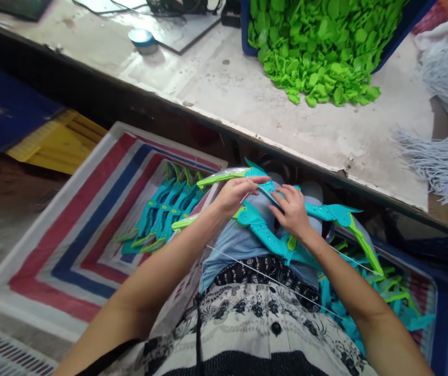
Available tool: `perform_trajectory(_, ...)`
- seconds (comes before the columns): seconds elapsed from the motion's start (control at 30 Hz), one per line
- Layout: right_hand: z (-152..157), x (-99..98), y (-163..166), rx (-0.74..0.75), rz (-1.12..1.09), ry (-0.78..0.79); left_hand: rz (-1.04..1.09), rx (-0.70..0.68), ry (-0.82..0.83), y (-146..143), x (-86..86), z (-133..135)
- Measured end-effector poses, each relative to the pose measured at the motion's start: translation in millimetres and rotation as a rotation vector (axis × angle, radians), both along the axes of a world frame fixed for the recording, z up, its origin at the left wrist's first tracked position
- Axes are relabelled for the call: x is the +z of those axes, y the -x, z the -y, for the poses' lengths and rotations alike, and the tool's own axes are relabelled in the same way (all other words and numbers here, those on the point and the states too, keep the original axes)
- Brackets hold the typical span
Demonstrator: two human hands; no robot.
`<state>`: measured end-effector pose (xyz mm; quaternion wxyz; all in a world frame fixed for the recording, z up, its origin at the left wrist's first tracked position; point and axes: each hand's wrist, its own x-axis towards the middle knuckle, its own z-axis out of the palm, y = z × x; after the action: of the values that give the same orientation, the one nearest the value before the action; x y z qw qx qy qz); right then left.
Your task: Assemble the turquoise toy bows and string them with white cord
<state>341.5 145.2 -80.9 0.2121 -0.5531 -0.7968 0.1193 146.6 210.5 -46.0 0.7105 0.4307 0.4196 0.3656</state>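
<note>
Two turquoise and lime-green plastic toy bows lie across my lap. My left hand (239, 194) is at the middle of the farther toy bow (321, 210), its fingers closed over the grip. My right hand (291, 209) holds the same bow just right of the middle, fingers bent over it and thumb toward me. Exactly what the fingertips press on is hidden. Nearer my body, the second toy bow (265, 234) rests on my thighs, partly under my right wrist. A thin white string (247, 265) runs slack across my waist.
On the left, a striped crate (102, 130) holds several toy bows (164, 209). More bows (392, 292) fill a blue crate (443, 313) at right. Lime-green pieces (325, 57) spill from a blue bin (249, 44) onto the table (224, 99). White strings (443, 151) hang at its right end.
</note>
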Motion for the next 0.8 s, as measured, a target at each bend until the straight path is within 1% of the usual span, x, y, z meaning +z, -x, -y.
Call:
perform_trajectory(0.03, -4, 3.1, 3, 0.068, -0.079, 0.028, 0.141, 0.037, 0.094, -3, 7.3, 5)
perform_trajectory(0.1, -10, 8.2, 7, 0.249, -0.22, 0.137, 0.371, 0.083, 0.26, -7, 17.4, 15)
perform_trajectory(0.13, -12, 10.0, 8, 0.336, -0.288, 0.199, 0.459, 0.106, 0.326, -8, 19.3, 21)
perform_trajectory(0.17, -14, 11.2, 8, 0.389, -0.354, 0.25, 0.524, 0.135, 0.377, -7, 19.3, 27)
perform_trajectory(0.2, -17, 11.9, 8, 0.391, -0.408, 0.279, 0.56, 0.172, 0.411, -6, 17.5, 32)
perform_trajectory(0.23, -20, 12.1, 8, 0.34, -0.438, 0.279, 0.565, 0.208, 0.431, -4, 14.4, 37)
perform_trajectory(0.27, -24, 11.8, 10, 0.253, -0.433, 0.254, 0.547, 0.236, 0.441, -1, 10.7, 42)
perform_trajectory(0.33, -38, 9.5, 20, 0.077, -0.307, 0.171, 0.467, 0.244, 0.451, 5, 4.0, 50)
perform_trajectory(0.37, -47, 7.3, 28, 0.033, -0.206, 0.141, 0.425, 0.222, 0.457, 7, 2.1, 53)
perform_trajectory(0.4, -57, 4.5, 38, 0.022, -0.1, 0.125, 0.39, 0.187, 0.461, 9, 1.5, 55)
perform_trajectory(0.47, -76, -2.5, 59, 0.048, 0.107, 0.13, 0.342, 0.107, 0.457, 11, 4.5, 57)
perform_trajectory(0.53, -92, -9.6, 79, 0.055, 0.283, 0.169, 0.317, 0.043, 0.434, 12, 11.0, 57)
perform_trajectory(0.57, -98, -12.3, 85, 0.047, 0.351, 0.194, 0.319, 0.039, 0.422, 13, 14.7, 56)
perform_trajectory(0.6, -102, -13.9, 89, 0.035, 0.4, 0.217, 0.331, 0.065, 0.41, 15, 18.1, 54)
perform_trajectory(0.67, -105, -13.5, 87, 0.033, 0.431, 0.261, 0.357, 0.183, 0.387, 24, 23.1, 50)
perform_trajectory(0.73, -104, -9.8, 75, 0.068, 0.376, 0.303, 0.344, 0.351, 0.353, 40, 25.4, 46)
perform_trajectory(0.8, -101, -6.0, 57, 0.115, 0.252, 0.349, 0.276, 0.527, 0.299, 57, 25.9, 40)
